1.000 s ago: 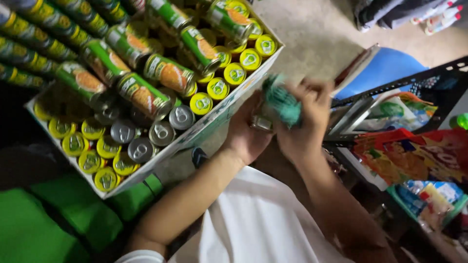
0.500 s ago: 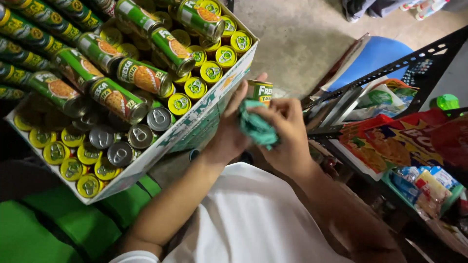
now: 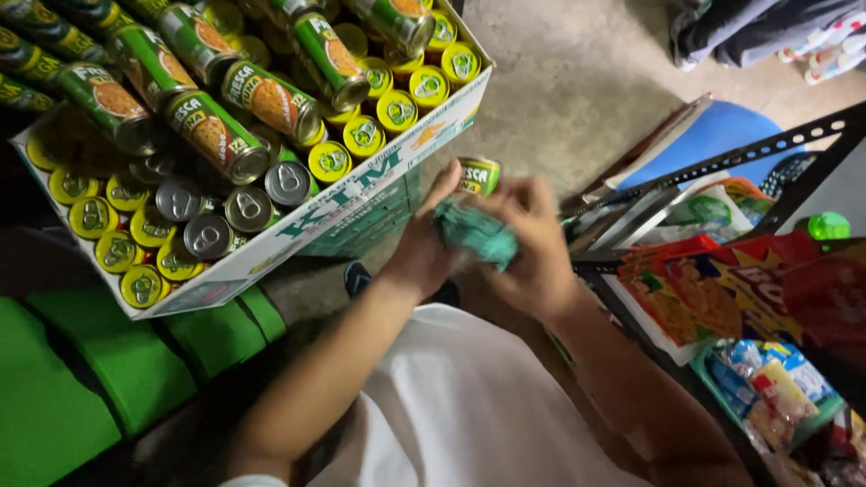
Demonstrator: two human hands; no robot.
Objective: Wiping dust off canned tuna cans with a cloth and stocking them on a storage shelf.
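Teal cloth bunched in right hand's grip against green can, left hand clasping can.

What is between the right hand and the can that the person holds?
In the head view, a teal cloth lies between the right hand and the green can. The left hand grips the can from the other side.
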